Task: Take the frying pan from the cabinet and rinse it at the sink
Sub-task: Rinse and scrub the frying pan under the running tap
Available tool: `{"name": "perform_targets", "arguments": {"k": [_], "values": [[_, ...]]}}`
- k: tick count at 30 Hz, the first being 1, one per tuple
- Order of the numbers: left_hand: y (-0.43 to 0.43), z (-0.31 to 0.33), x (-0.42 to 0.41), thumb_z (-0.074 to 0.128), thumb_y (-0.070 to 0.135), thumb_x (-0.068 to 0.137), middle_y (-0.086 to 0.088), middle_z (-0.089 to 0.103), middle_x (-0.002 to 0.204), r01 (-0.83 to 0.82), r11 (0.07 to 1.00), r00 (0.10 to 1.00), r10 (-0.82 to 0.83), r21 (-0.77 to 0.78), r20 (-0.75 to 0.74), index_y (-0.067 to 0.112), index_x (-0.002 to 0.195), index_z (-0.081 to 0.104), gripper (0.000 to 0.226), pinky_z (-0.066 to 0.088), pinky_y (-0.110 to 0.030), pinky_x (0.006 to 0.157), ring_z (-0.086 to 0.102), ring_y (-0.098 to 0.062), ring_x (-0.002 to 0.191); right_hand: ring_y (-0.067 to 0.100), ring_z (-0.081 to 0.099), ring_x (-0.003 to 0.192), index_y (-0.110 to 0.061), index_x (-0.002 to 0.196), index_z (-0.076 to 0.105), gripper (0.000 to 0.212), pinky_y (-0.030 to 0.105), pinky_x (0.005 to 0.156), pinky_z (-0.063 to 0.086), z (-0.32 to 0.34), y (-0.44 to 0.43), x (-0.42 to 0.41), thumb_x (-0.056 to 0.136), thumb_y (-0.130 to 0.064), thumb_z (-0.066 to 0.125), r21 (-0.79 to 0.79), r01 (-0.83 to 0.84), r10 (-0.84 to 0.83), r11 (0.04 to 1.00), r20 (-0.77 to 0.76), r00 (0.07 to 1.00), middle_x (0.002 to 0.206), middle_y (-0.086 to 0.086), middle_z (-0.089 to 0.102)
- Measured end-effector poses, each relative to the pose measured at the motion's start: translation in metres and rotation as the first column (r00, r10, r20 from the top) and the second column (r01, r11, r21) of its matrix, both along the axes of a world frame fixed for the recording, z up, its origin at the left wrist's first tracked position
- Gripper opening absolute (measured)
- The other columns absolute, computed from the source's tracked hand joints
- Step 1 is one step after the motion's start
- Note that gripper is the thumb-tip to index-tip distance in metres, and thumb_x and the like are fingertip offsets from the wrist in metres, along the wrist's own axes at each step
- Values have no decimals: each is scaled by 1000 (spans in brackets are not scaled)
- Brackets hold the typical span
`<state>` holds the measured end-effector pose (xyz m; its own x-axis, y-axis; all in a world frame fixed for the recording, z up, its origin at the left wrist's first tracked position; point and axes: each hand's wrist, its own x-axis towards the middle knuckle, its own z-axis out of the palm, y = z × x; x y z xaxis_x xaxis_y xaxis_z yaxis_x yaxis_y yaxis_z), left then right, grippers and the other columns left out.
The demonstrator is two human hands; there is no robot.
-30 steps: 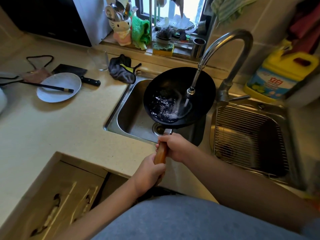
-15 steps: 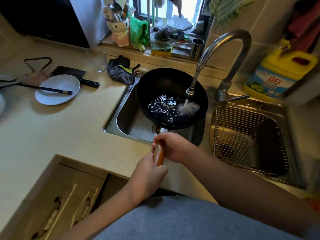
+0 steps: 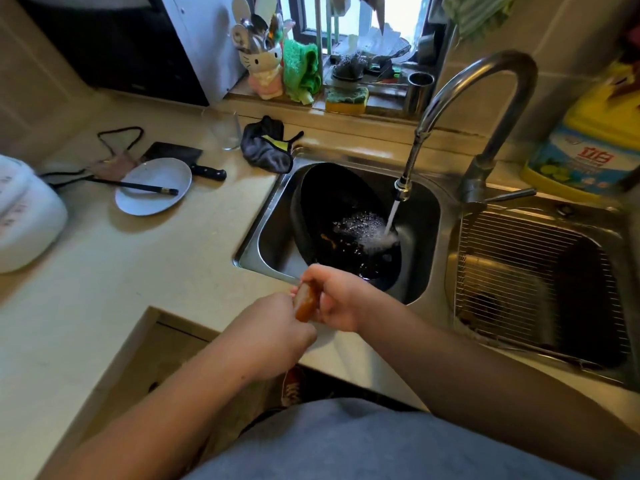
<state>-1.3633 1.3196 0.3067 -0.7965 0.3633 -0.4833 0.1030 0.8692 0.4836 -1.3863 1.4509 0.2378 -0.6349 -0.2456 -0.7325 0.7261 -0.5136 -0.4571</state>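
Note:
The black frying pan is tilted steeply inside the left sink basin, its bowl facing right. Water runs from the curved metal faucet onto the pan's lower inside, where it splashes white. The pan's wooden handle points toward me over the sink's front edge. My left hand grips the handle's near end. My right hand holds the handle closer to the pan and hides where it joins the bowl.
A wire rack fills the right basin. A yellow detergent jug stands behind it. On the counter to the left lie a plate with chopsticks, a cleaver, a glass and a dark cloth. An open cabinet is below.
The pan has dropped from level under the faucet down into the basin and tipped steeply on its side. Both hands rotated with the handle and kept their grip.

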Motion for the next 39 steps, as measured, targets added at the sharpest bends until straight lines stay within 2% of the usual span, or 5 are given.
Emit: {"name": "perform_targets", "arguments": {"k": [8,16,23,30,39], "values": [[22,25,-9,57,22,81,5,51,62,110,962,984,-141,-249,-111,28,66,44,21,34,-26,45,49,-12,53,11,63,42,-13,78,52,27,24,49,54,-4,12,-17,89,-32,68,87,-153,158,984,-55,986,47,0,63],[57,30,-17,53,20,89,-1,52,80,164,818,947,-286,-551,-144,16,123,52,35,55,-34,71,60,-22,81,13,62,56,-14,71,62,19,27,61,58,1,25,-36,87,-23,69,211,-182,187,960,-1,982,56,0,63],[66,18,-39,58,22,89,-9,58,79,-239,970,958,228,44,175,11,108,52,23,51,-31,50,60,-20,59,18,54,62,-8,83,57,12,29,58,48,-15,46,-40,87,-19,56,88,-96,100,991,-42,994,72,8,55],[74,-7,-29,62,20,90,-3,53,58,-911,356,338,355,208,872,7,105,63,20,41,-18,32,48,-7,34,13,52,51,-13,62,58,24,26,59,47,-33,54,-49,83,-25,58,-32,55,-54,998,39,998,62,0,53],[108,-20,-39,55,14,87,-1,46,50,-765,565,569,370,309,734,14,90,52,4,25,-15,33,37,-7,32,12,58,50,-8,58,57,22,23,51,53,-43,77,-43,79,-15,57,-387,293,-296,874,55,954,59,2,57]]}}
